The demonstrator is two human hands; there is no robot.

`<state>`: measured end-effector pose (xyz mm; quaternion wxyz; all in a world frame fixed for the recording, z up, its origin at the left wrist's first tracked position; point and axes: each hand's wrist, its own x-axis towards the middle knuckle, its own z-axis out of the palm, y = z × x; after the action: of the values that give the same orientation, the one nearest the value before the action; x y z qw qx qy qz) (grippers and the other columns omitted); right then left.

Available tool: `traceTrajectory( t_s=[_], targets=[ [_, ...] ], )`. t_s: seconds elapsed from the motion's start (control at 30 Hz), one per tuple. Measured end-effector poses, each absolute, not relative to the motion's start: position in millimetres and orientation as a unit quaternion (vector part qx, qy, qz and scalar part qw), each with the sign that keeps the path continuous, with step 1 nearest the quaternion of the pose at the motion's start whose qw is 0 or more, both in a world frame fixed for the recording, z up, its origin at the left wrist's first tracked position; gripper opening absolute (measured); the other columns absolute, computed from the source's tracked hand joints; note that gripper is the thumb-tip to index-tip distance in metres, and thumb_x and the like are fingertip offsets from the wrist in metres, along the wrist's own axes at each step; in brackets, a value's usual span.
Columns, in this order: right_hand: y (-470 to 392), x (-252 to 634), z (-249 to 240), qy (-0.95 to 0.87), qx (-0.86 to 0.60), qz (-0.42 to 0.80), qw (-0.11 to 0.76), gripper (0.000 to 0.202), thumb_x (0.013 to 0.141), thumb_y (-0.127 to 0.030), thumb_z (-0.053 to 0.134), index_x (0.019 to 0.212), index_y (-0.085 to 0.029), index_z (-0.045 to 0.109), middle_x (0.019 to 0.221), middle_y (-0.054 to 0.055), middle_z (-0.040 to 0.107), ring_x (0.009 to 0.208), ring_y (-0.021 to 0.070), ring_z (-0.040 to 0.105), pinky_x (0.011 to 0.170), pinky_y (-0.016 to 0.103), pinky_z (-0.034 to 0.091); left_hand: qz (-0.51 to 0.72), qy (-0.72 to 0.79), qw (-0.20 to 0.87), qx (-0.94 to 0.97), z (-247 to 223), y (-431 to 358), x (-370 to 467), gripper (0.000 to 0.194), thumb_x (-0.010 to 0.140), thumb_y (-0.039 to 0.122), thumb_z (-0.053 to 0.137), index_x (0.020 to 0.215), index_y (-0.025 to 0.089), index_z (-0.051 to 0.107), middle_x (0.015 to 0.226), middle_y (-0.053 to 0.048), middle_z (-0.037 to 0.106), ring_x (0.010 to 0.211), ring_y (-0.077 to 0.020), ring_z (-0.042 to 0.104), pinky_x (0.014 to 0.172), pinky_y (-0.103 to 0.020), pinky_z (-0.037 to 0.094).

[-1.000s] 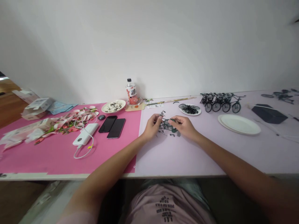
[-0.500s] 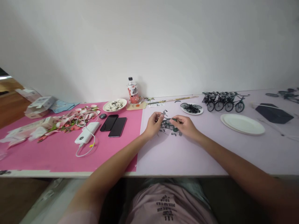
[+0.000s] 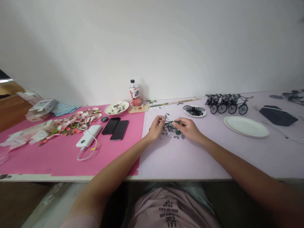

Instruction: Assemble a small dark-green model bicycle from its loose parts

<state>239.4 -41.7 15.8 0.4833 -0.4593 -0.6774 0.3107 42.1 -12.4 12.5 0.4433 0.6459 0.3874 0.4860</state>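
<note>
Between my two hands is a small dark-green toy bicycle [image 3: 170,127], partly hidden by the fingers. My left hand [image 3: 156,129] pinches its handlebar end, where a grey handlebar piece sticks up above the thumb. On the opposite end, my right hand [image 3: 188,128] has thumb and forefinger closed on the frame. A few small dark loose parts [image 3: 176,137] lie on the pale table covering just below the bicycle. Behind my right hand stands a white plate [image 3: 201,115] heaped with black wheels and parts.
Several assembled toy bicycles [image 3: 225,104] stand in a row at the back right. Stacked white plates [image 3: 247,126] and a dark flat piece [image 3: 277,115] lie further right. To the left are two phones [image 3: 120,129], a power bank [image 3: 89,136], a drink bottle [image 3: 135,95] and artificial petals [image 3: 71,122].
Both hands keep their grip on the toy bicycle in nearly the same place. The bicycle has shifted very slightly between the fingers.
</note>
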Motion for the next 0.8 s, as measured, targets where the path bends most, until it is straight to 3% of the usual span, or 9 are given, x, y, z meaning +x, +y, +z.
traceTrajectory(
  t_s=[0.1,0.2,0.37,0.6,0.8],
  targets=[
    [-42.4,239.2,15.0,-0.675,-0.462,0.298,0.491,0.055,0.087,-0.074,0.068,0.089,-0.020,0.073,0.077,0.004,0.065,0.067,0.0177,0.056,0.060,0.031,0.048,0.497,0.394,0.403,0.659,13.2,-14.7,41.4,0.012,0.101,0.030,0.055,0.107,0.020,0.057,0.104,-0.004,0.061,0.092,-0.0160,0.056,0.084,-0.029,0.047],
    [-42.3,239.8,14.8,-0.669,-0.469,0.258,0.516,0.054,0.088,-0.074,0.068,0.089,-0.020,0.074,0.073,0.003,0.061,0.066,0.0176,0.055,0.059,0.031,0.049,0.518,0.408,0.333,0.674,13.7,-16.1,38.5,0.020,0.094,0.025,0.063,0.113,0.021,0.057,0.122,-0.008,0.059,0.108,-0.0203,0.057,0.092,-0.033,0.047],
    [-39.3,244.4,13.3,-0.676,-0.480,0.172,0.532,0.053,0.090,-0.072,0.065,0.090,-0.021,0.075,0.066,0.000,0.051,0.061,0.0164,0.047,0.057,0.030,0.044,0.532,0.420,0.242,0.694,15.8,-12.9,33.4,0.014,0.092,0.021,0.063,0.105,0.020,0.063,0.114,-0.008,0.060,0.101,-0.0211,0.057,0.093,-0.035,0.048],
    [-39.4,247.4,14.0,-0.692,-0.478,0.158,0.516,0.051,0.089,-0.069,0.067,0.094,-0.020,0.078,0.061,-0.004,0.039,0.055,0.0135,0.034,0.054,0.029,0.031,0.518,0.417,0.300,0.684,18.6,-12.9,35.6,0.013,0.097,0.025,0.055,0.101,0.019,0.067,0.110,-0.008,0.066,0.099,-0.0211,0.060,0.097,-0.036,0.048],
    [-37.8,247.3,11.3,-0.685,-0.478,0.184,0.518,0.041,0.087,-0.060,0.073,0.096,-0.021,0.079,0.059,-0.006,0.032,0.054,0.0125,0.029,0.054,0.027,0.027,0.493,0.397,0.381,0.674,16.8,-15.7,37.8,0.032,0.104,0.032,0.040,0.109,0.017,0.067,0.109,-0.010,0.068,0.096,-0.0205,0.063,0.088,-0.034,0.050]
  ],
)
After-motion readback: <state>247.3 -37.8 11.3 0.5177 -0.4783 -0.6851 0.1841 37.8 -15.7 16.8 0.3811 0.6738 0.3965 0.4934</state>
